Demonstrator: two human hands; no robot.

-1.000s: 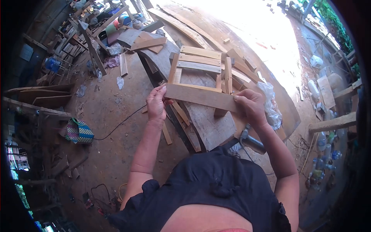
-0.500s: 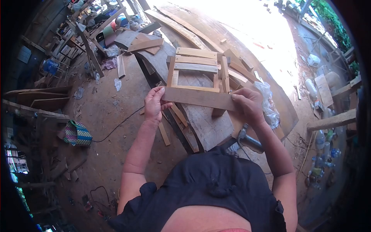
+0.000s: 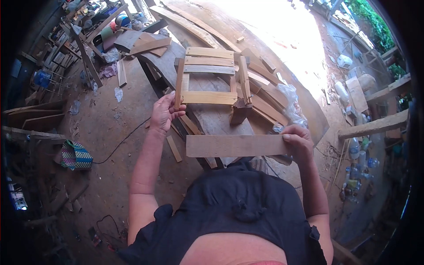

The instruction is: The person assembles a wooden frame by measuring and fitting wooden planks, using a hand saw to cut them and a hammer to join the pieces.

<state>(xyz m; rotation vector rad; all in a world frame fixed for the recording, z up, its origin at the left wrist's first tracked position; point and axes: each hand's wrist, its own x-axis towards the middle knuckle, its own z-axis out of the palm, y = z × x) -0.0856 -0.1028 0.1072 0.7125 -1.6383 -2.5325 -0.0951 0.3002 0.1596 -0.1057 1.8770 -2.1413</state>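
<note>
Plank now pulled back from the wooden frame, right hand holding its end, left hand gripping the frame's side rail

Matt, bare wood: plank and slatted frame.

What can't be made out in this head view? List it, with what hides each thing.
- Top centre: ground beyond the wooden frame is washed out by sun glare.
- Near end of the workbench slab: hidden behind the loose board in the right hand.
- Left hand: its palm faces away; grip on the frame's side rail unclear.
- Corners: cut by the lens's dark rim.
</note>
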